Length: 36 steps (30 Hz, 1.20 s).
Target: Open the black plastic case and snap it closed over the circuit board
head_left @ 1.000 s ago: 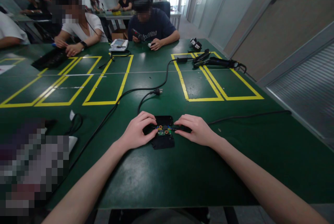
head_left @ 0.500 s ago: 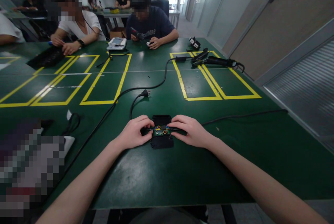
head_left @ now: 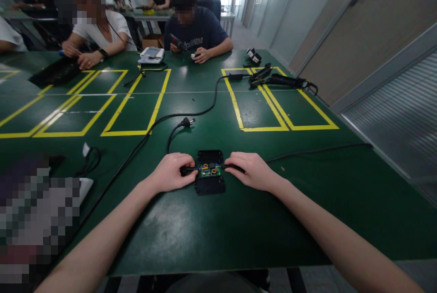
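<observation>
A small green circuit board (head_left: 210, 171) with copper coils lies between the two halves of a black plastic case. One half, the upper case shell (head_left: 209, 156), is behind it; the lower case shell (head_left: 210, 186) is in front. My left hand (head_left: 175, 172) is closed around the black cable at the board's left end. My right hand (head_left: 251, 171) pinches the black cable (head_left: 235, 167) at the right end. Beyond my left hand a black power plug (head_left: 187, 122) rests on the table, its cord running back toward that hand.
Yellow tape rectangles mark the green table (head_left: 218, 233). A long black cable (head_left: 136, 147) crosses it on the left. Black tools (head_left: 283, 80) and a small white device (head_left: 253, 56) lie at the back right. Two co-workers sit opposite, one holding a dark tool (head_left: 177, 42).
Both hands have drawn slightly outward from the board onto the cables, so more of the board shows. The view has shifted a little.
</observation>
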Tool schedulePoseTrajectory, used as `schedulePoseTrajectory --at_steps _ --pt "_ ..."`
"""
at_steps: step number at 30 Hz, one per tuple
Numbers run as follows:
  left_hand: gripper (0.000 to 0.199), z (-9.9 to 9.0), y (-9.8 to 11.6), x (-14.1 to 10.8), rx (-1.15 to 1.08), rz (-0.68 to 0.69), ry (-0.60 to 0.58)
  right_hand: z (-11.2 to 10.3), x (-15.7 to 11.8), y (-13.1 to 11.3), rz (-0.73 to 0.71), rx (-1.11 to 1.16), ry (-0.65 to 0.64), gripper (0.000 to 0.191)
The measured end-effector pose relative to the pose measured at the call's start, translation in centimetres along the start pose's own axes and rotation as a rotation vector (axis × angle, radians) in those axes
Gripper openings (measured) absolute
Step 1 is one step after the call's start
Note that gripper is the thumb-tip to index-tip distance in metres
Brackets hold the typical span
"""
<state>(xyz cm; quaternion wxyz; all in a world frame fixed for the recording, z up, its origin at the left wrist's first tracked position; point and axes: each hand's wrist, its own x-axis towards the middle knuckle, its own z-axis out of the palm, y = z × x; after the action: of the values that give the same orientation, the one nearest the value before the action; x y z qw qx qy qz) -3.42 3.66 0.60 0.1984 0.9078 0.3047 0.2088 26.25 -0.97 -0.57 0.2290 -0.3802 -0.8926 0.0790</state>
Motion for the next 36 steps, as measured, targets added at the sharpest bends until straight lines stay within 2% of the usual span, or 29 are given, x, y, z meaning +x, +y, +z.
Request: schedulePoseTrajectory --at_steps 7,14,20,36 --pt "0.033 -0.3 -0.8 0.2 0.085 -0.034 -0.046 0.1 -0.3 0.2 0.065 -0.07 -0.067 0.027" --pt "0.046 0.4 -0.8 0.7 0.152 -0.01 -0.08 0.1 -0.6 1.0 0.136 -0.135 -0.106 0.03" --pt "0.048 0.3 -0.8 0.7 0.161 -0.008 -0.1 -0.1 -0.4 0.8 0.133 -0.138 -0.135 0.03" --pt "0.045 0.1 -0.7 0.6 0.066 0.015 -0.087 -0.4 -0.7 -0.3 0.084 -0.07 -0.085 0.031"
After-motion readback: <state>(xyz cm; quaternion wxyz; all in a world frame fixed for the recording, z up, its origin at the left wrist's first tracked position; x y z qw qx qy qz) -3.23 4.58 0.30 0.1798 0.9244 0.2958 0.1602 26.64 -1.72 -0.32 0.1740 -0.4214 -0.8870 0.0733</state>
